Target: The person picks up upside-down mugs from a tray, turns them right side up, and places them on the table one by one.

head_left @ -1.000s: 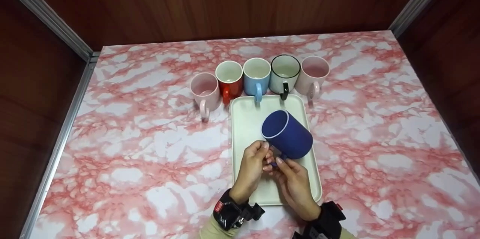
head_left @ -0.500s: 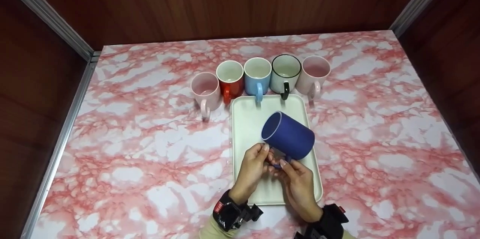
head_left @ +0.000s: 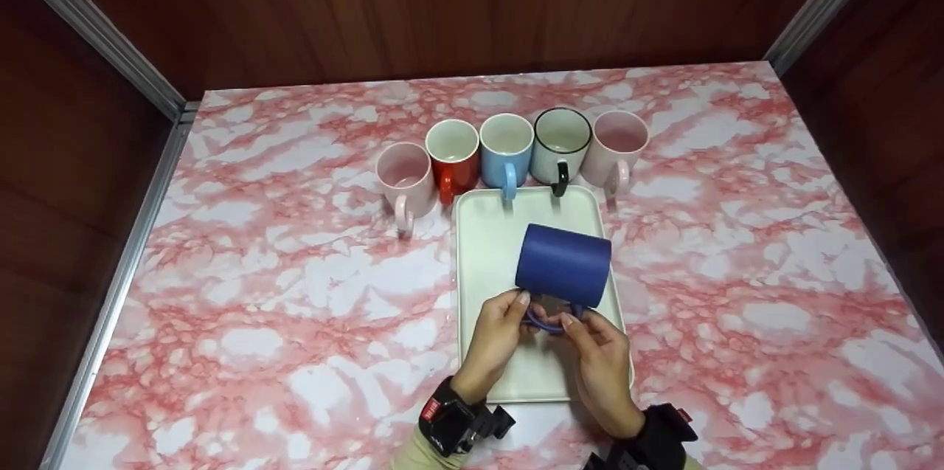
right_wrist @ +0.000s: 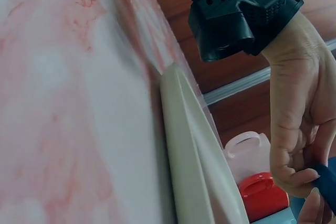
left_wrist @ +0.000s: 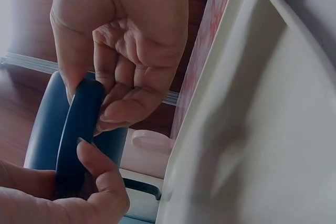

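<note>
A dark blue mug (head_left: 564, 263) lies on its side in the air above the cream tray (head_left: 479, 256), its handle (left_wrist: 79, 135) toward me. My left hand (head_left: 495, 333) pinches the handle at its end near the rim. At the end near the base, my right hand (head_left: 601, 359) pinches the same handle between thumb and fingers. The mug's opening faces left and its inside is hidden in the head view. In the right wrist view only a bit of the blue handle (right_wrist: 326, 187) shows, at the right edge.
Behind the tray stand upright mugs in a row: a pink mug (head_left: 405, 182), a red mug (head_left: 457, 167), a light blue mug (head_left: 506, 160), a white mug with black rim (head_left: 553, 164) and another pink mug (head_left: 608, 160). Brown panels (head_left: 472, 5) enclose the marbled table (head_left: 295, 308).
The blue mug has turned so that its opening, seen before, now faces left and out of sight. My right hand has shifted a little to the right; both hands keep hold of the handle.
</note>
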